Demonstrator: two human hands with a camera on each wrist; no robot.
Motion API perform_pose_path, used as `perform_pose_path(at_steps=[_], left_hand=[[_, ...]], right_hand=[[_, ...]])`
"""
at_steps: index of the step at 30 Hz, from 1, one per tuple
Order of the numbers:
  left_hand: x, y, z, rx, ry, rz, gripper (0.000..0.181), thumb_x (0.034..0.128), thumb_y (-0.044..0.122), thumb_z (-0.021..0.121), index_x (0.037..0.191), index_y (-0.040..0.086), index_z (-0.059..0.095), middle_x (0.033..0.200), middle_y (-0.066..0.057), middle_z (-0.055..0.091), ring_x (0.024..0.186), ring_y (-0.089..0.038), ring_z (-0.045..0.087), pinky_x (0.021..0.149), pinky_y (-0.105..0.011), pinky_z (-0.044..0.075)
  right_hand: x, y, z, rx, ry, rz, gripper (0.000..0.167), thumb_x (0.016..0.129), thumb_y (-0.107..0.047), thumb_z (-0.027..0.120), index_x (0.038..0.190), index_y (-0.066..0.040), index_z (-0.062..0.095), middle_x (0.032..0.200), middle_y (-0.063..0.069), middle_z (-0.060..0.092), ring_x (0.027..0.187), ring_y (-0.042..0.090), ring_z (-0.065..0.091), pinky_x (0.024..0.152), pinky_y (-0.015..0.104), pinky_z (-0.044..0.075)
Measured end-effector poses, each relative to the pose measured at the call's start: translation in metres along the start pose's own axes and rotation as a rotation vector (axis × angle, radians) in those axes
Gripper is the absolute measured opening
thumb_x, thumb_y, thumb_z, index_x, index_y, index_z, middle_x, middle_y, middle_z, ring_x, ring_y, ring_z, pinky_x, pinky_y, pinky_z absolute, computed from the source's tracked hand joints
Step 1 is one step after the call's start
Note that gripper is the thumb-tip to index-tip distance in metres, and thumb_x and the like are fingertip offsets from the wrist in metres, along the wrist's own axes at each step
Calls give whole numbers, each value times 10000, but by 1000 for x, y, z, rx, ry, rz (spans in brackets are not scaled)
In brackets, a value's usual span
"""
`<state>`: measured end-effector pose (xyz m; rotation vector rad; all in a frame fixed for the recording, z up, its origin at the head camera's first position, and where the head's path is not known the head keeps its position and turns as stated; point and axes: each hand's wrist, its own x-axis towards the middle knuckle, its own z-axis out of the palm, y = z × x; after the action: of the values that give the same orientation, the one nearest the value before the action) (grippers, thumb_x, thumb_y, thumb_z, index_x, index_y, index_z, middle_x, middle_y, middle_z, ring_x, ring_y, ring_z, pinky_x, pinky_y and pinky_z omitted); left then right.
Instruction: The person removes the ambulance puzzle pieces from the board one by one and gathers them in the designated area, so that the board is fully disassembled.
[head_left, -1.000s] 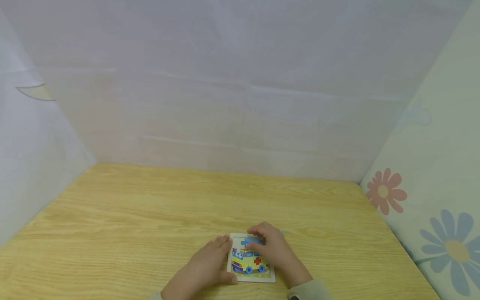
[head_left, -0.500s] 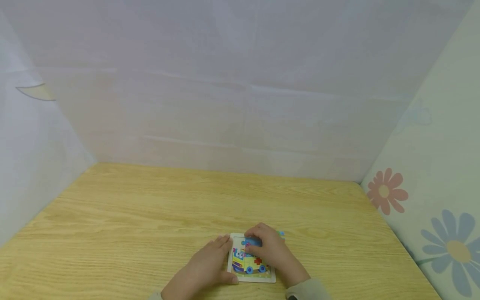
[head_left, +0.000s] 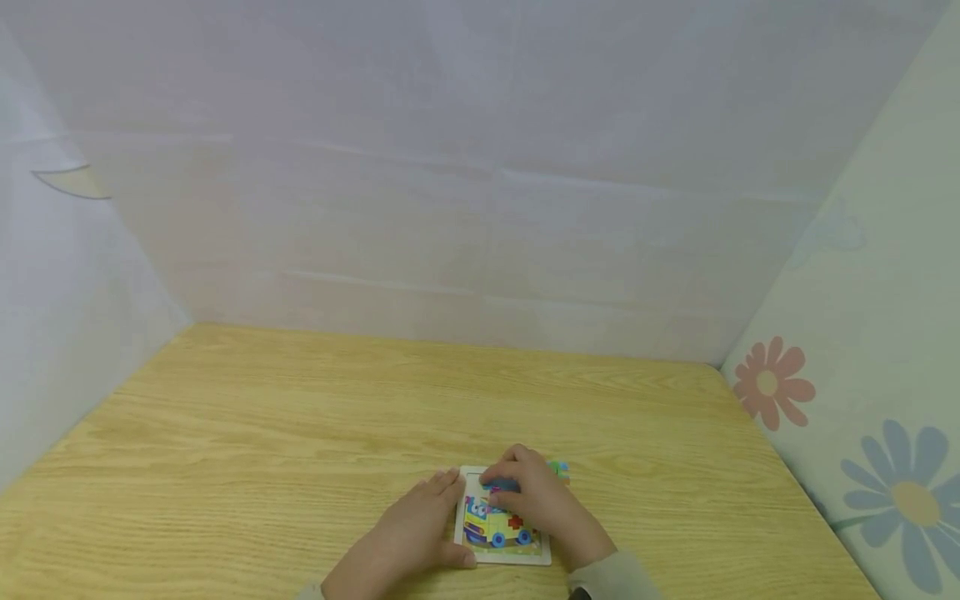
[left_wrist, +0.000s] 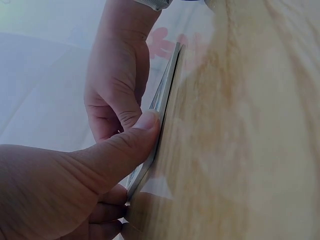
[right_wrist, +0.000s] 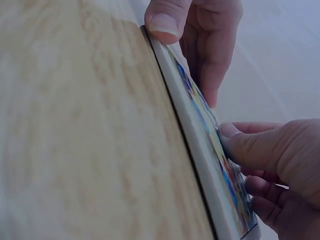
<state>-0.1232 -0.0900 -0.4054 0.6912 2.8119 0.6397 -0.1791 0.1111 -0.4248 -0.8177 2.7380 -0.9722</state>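
Close to the table's [head_left: 300, 417] near edge, right of its middle, lies the white-framed jigsaw tray [head_left: 517, 560], its yellow ambulance picture [head_left: 498, 527] largely assembled. The left hand [head_left: 417, 525] lies along the tray's left edge, thumb spread to the near left corner, fingers nearly straight toward the far left corner, apparently steadying it. Toward the tray's far edge, the right hand [head_left: 534, 493] has thumb and fingers curled, seemingly pinching a blue jigsaw piece [head_left: 502, 484] over the picture. The step in hand looks like fitting this piece; the next move probably calls for lining up its knobs and pressing down. Just beyond the far right corner, partly hidden, lies loose green-and-blue jigsaw material [head_left: 559, 469].
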Motion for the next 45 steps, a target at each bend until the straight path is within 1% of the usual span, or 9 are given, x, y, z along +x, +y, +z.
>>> perform_pose_path(at_steps=[6, 12, 14, 18, 21, 26, 31, 38, 45], left_hand=[[0, 0, 0, 0, 3, -3, 921, 673, 512, 734, 1337, -51, 432, 1423, -208, 388, 1307, -382, 363, 1067, -518, 311], [1, 0, 1, -1, 5, -7, 920, 672, 508, 740, 1332, -56, 436, 1420, -210, 392, 1305, -382, 366, 1067, -514, 314], [1, 0, 1, -1, 5, -8, 920, 672, 508, 741, 1331, -57, 437, 1419, -210, 394, 1304, -384, 367, 1067, -513, 314], [0, 0, 1, 2, 9, -4, 916, 672, 503, 743, 1329, -59, 439, 1415, -213, 397, 1299, -389, 372, 1065, -513, 316], [0, 1, 1, -4, 9, -4, 912, 675, 496, 745, 1328, -62, 438, 1415, -216, 396, 1297, -393, 372, 1064, -517, 315], [0, 1, 0, -8, 11, -5, 901, 681, 485, 748, 1324, -67, 441, 1410, -221, 401, 1293, -395, 377, 1064, -518, 316], [0, 1, 1, 4, 10, -3, 896, 685, 485, 747, 1324, -64, 443, 1407, -218, 406, 1293, -393, 379, 1062, -516, 322], [-1, 0, 2, 6, 14, -6, 892, 692, 480, 747, 1329, -62, 438, 1410, -218, 403, 1295, -392, 376, 1067, -508, 321], [0, 0, 3, 14, 12, -10, 894, 691, 482, 748, 1330, -61, 438, 1411, -213, 403, 1301, -388, 370, 1073, -500, 316]], right_hand=[[2, -4, -1, -19, -18, 39, 173, 822, -204, 689, 994, -216, 689, 954, -95, 481, 903, 113, 453, 778, 267, 424], [4, -6, -1, -21, -35, 63, 168, 818, -172, 693, 982, -206, 675, 932, -76, 470, 872, 114, 443, 759, 258, 424], [4, -7, -2, -15, -34, 67, 167, 819, -167, 692, 981, -202, 672, 934, -70, 470, 882, 121, 450, 779, 282, 441], [3, -8, -2, -9, -33, 85, 162, 816, -162, 696, 969, -204, 666, 947, -66, 474, 922, 142, 469, 840, 369, 473], [3, -9, -2, -4, -39, 103, 156, 815, -158, 696, 957, -209, 660, 952, -60, 475, 927, 151, 473, 852, 400, 478], [5, -10, -3, 0, -53, 118, 149, 810, -146, 698, 932, -216, 647, 953, -42, 477, 894, 141, 465, 828, 378, 480], [6, -9, -2, 14, -52, 130, 152, 801, -134, 705, 905, -220, 635, 951, -18, 485, 878, 156, 472, 814, 394, 488], [7, -10, -1, 15, -53, 150, 159, 807, -127, 702, 887, -230, 612, 908, -1, 473, 835, 169, 462, 767, 380, 474], [6, -10, -1, 32, -52, 149, 151, 826, -127, 682, 890, -228, 589, 919, 1, 466, 853, 176, 452, 791, 396, 468]])
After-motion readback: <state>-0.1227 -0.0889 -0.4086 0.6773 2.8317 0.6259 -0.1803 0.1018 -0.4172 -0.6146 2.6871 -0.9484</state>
